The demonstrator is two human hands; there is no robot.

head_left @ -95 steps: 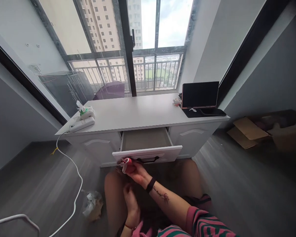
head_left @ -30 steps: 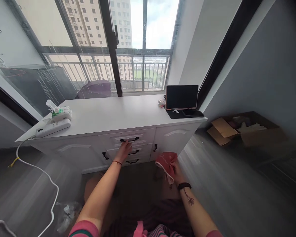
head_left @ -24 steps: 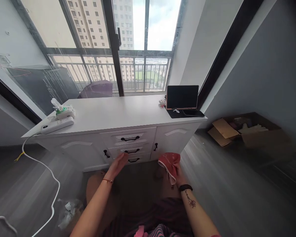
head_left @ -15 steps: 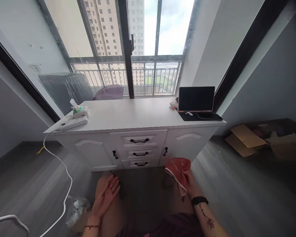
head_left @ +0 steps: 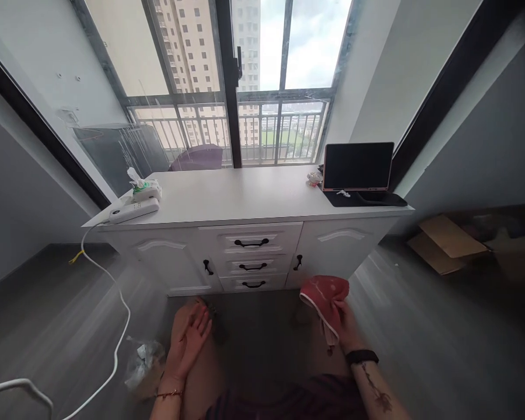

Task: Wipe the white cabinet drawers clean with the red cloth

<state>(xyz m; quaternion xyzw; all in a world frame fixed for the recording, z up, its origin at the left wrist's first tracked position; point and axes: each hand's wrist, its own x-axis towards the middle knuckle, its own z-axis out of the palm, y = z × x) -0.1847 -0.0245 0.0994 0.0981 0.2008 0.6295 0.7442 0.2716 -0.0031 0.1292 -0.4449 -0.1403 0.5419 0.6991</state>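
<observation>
A cabinet (head_left: 170,268) with a white tabletop (head_left: 231,195) stands ahead, its three drawers (head_left: 277,263) closed and a dark screen (head_left: 357,166) propped near the right end. In front of the cabinet's right side hangs the red cloth (head_left: 322,293), bunched in the grip of the right hand (head_left: 349,333). The left hand (head_left: 188,345) lies against the left thigh (head_left: 202,378), palm upward, relaxed and opened out.

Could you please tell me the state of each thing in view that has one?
Left hand: open, holding nothing
Red cloth: bunched, gripped
Right hand: closed on the red cloth
Top drawer: shut
Middle drawer: shut
Bottom drawer: shut
Left cabinet door: shut
Right cabinet door: shut
Screen: dark
Cardboard box: open
Tissue pack: open, tissue sticking out
Plastic bag: crumpled
</observation>
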